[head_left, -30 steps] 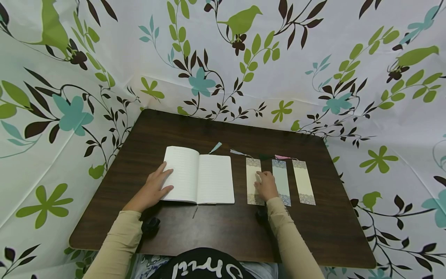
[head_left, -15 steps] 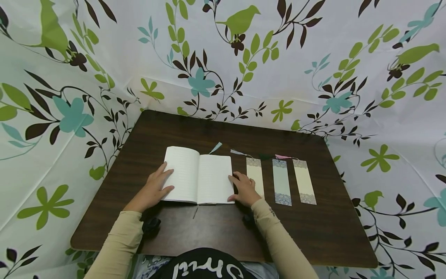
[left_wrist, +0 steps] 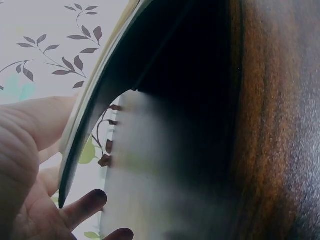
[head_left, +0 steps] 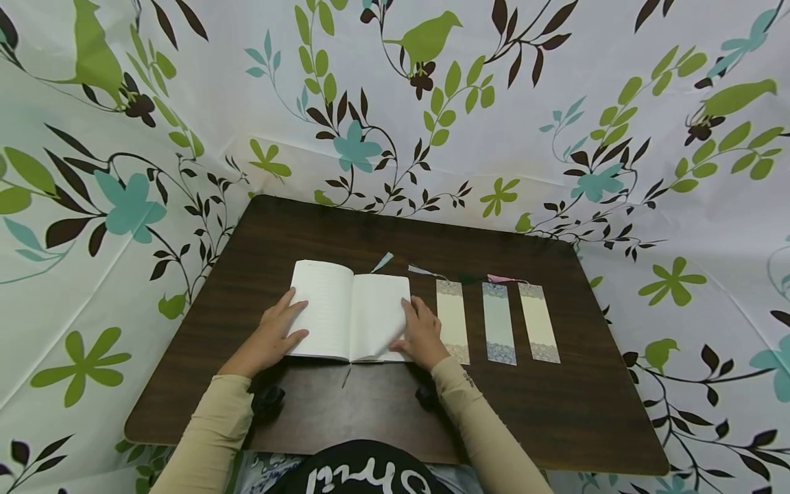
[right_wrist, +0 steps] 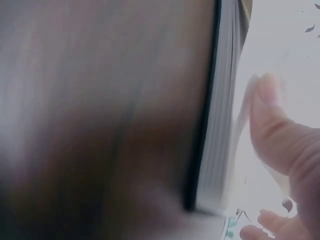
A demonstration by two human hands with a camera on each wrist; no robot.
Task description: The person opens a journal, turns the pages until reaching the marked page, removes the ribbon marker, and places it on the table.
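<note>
An open notebook [head_left: 321, 309] with lined white pages lies in front of me. My left hand [head_left: 271, 329] holds its left edge; in the left wrist view the dark cover [left_wrist: 92, 120] runs between thumb and fingers. At the right side, my right hand [head_left: 423, 335] pinches a page [head_left: 378, 315], whose lower part bends up off the stack. The right wrist view shows the thumb [right_wrist: 272, 117] against that page, beside the page block [right_wrist: 220, 115]. A light blue tassel [head_left: 382, 261] sticks out above the notebook's top edge.
Right of the notebook lie three bookmarks: a cream one [head_left: 452, 312] partly behind my right hand, a pale blue-green one [head_left: 498, 319] and another cream one [head_left: 539, 322]. Their tassels lie above them on the dark wooden table [head_left: 370, 412]. A patterned curtain [head_left: 382, 165] surrounds the table.
My right hand has moved left from the nearest cream bookmark to the notebook's right edge, and a right-hand page now lifts. The left hand stays in place.
</note>
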